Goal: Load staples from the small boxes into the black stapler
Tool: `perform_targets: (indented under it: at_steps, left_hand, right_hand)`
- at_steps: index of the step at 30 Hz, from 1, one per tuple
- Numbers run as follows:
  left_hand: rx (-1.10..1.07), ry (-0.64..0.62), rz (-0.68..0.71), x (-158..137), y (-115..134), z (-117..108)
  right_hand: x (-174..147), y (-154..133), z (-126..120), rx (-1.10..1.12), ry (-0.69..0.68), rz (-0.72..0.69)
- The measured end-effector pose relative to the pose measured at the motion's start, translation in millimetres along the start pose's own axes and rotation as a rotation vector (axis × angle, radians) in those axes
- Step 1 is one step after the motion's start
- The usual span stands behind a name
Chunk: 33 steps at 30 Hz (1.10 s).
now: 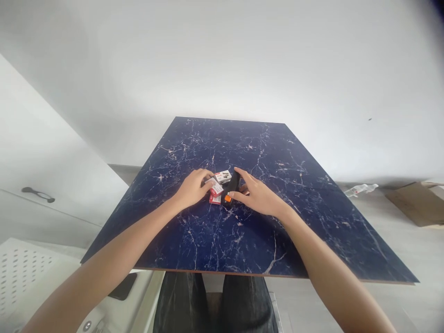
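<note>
My left hand (193,188) closes its thumb and fingers on a small red-and-white box (215,187). Under and in front of it lies another small red-and-white box (215,199). A white box (223,176) with a dark picture and a red mark sits just behind them. My right hand (255,193) grips a long black object, which looks like a stapler (233,183), between thumb and fingers. An orange part shows at its near end. The fingers' undersides are partly hidden. All of this is gathered close together at the middle of the table.
The dark blue marbled table (222,245) stands against a white wall. A black phone-like slab (124,286) lies on a pale surface below left. Right of the table are clear plastic bottles (357,190) and a cardboard box (414,203). A cabinet handle (38,194) is at left.
</note>
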<state>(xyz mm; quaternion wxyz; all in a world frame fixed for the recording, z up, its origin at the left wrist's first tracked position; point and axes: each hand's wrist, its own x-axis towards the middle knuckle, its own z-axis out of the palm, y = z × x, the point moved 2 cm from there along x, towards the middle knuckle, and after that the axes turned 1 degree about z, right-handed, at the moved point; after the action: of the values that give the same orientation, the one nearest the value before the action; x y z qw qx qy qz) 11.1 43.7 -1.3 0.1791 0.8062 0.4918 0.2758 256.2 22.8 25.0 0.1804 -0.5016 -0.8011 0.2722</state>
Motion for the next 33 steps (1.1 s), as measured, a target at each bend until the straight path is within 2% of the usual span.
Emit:
perform_targets:
  at_steps: [7, 12, 16, 20, 25, 29, 31, 33]
  left_hand:
    - [0.006, -0.231, 0.12, -11.3, 7.3, -10.1]
    - [-0.07, -0.294, 0.138, -10.9, 6.0, -12.8]
    - [-0.106, -0.353, 0.183, -7.5, 7.2, -11.8]
    - [-0.111, -0.344, 0.188, -9.6, 11.1, -7.5]
    - [-0.111, -0.296, 0.193, -12.1, 12.0, -7.5]
    - [-0.086, -0.167, 0.188, 5.1, 3.4, -10.5]
    - [-0.059, -0.178, 0.186, 15.8, -1.4, -7.9]
    - [-0.034, -0.247, 0.194, 21.5, -3.8, -4.8]
  right_hand:
    - [-0.7, 0.6, 0.3, -0.008, -0.003, -0.033]
    - [-0.5, 1.3, -1.2, -0.015, -0.001, -0.037]
    - [0.7, 2.0, -1.0, 0.086, -0.022, -0.047]
    - [3.1, 3.0, 4.7, 0.254, -0.066, -0.083]
    - [4.2, 3.0, 7.2, 0.302, -0.057, -0.077]
    - [3.2, 0.9, 2.8, 0.29, -0.07, -0.081]
    - [3.0, 0.3, 1.2, 0.282, -0.088, -0.08]
    - [3.1, 0.5, 0.7, 0.282, -0.095, -0.085]
